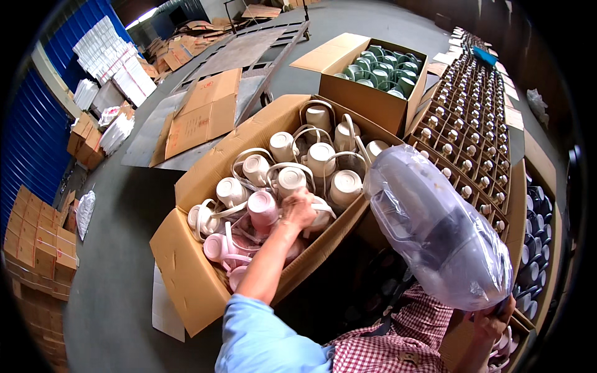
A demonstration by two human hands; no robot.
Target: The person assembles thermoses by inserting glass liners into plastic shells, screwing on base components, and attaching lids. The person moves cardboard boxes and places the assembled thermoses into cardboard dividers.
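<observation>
In the middle stands an open cardboard box [208, 165] with several cream-white, cup-shaped plastic parts [321, 158] with looped handles, and pink ones [262, 208] at its near left corner. My left hand [298, 210] reaches into it, fingers closed round a cream-white handled part [318, 217]; the exact grip is partly hidden. At the right, my right hand [495, 320] is closed on the lower end of a large, clear, purplish plastic container [438, 227] wrapped in thin plastic film. Its upper end leans over the box's right edge.
Behind is a box of green handled parts [385, 68]. Divided cartons of white-capped items [466, 140] run along the right, beside a box of dark parts [532, 248]. Flattened cardboard [205, 115] lies on a metal trolley [239, 53]. Stacked cartons [40, 239] stand left.
</observation>
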